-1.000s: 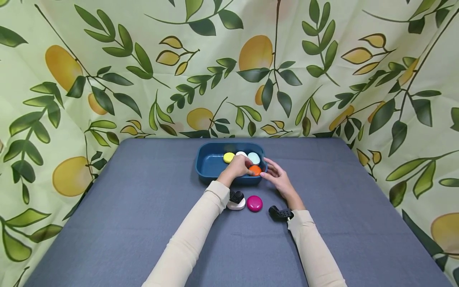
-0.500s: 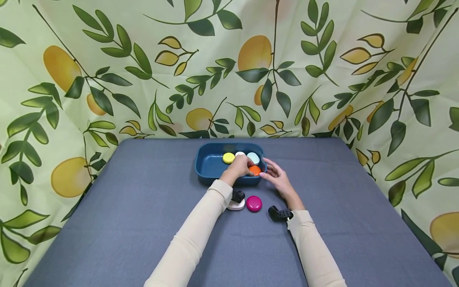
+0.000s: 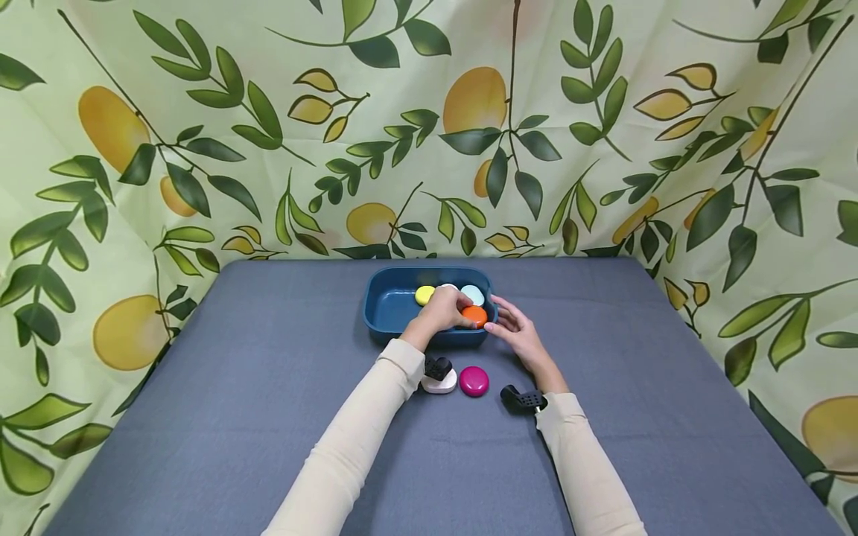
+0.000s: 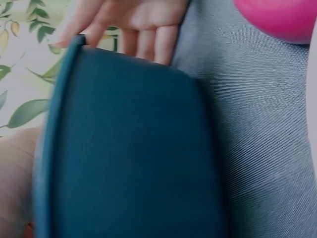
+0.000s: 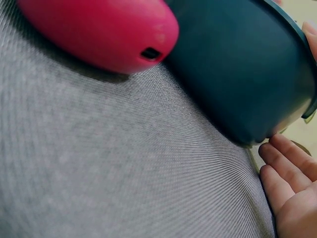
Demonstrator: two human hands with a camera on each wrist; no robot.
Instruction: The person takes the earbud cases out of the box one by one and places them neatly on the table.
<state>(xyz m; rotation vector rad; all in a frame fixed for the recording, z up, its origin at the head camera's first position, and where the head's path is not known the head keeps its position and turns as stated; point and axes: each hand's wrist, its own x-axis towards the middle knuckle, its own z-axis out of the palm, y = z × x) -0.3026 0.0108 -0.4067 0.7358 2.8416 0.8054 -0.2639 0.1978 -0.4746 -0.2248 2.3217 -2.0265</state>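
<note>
My left hand [image 3: 445, 308] reaches over the front rim into a dark blue bin [image 3: 395, 307]. Its thumb and fingers pinch an orange round disc-like case [image 3: 474, 316] near the bin's right end. My right hand [image 3: 519, 334] is at the outside of that end; in the right wrist view its fairly straight fingers [image 5: 285, 171] rest by the wall. A yellow round case [image 3: 425, 295] and a pale blue one [image 3: 472, 295] lie inside, with a white one [image 3: 450, 286] partly hidden behind my left hand.
In front of the bin, a glossy magenta round case [image 3: 474, 381] lies on the grey-blue tablecloth [image 3: 268, 417]; the right wrist view shows a small dark slot in its side. Left of it is a white rounded piece [image 3: 439, 384], partly behind the left wrist camera. A leaf-and-lemon-patterned curtain [image 3: 402, 149] hangs behind.
My left hand has shifted slightly with the orange case, more of which shows now. The right hand stays at the bin's end. The whole view has drifted a little.
</note>
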